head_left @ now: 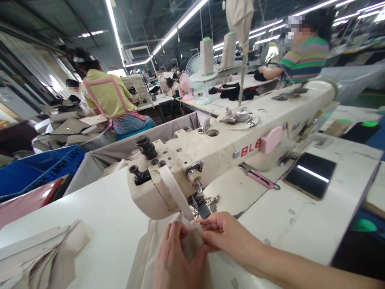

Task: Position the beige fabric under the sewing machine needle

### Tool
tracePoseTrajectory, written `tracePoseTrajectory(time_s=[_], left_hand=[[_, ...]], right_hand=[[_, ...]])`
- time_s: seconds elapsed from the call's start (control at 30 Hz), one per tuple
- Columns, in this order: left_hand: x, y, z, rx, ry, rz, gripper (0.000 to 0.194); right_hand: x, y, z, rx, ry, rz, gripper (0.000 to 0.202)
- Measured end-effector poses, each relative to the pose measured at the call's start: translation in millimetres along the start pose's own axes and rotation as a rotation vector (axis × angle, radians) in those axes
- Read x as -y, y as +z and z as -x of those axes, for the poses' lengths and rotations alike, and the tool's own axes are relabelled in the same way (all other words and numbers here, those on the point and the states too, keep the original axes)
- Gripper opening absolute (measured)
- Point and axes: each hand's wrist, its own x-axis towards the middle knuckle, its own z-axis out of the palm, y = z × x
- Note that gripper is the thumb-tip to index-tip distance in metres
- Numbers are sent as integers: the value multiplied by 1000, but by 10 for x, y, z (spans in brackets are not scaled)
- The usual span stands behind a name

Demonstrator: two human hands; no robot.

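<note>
Both the left hand (176, 257) and right hand (224, 235) pinch the beige fabric piece (168, 241) right under the sewing machine's presser foot (204, 209). Fingertips that close to the foot risk a needle prick, I judge.

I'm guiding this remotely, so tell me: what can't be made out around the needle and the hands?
Head view only:
- Needle tip: hidden behind the beige fabric and the right hand.
- Left hand: wrist cut off by the bottom edge.
- Machine lettering: partly covered by a pink tag.
- Fabric stack: cut off at the left edge.
</note>
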Motion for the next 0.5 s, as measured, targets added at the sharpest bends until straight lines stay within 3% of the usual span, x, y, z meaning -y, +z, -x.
tracePoseTrajectory(time_s=[0.17, 0.37, 0.5], left_hand=[[20, 67, 88, -52, 76, 75, 5], [85, -9, 129, -159, 50, 352, 16], [106, 59, 144, -252, 214, 332, 15]], right_hand=[[-34, 5, -9, 36, -63, 110, 16], [-62, 14, -16, -29, -92, 231, 15], [-88, 42, -10, -10, -77, 181, 14]])
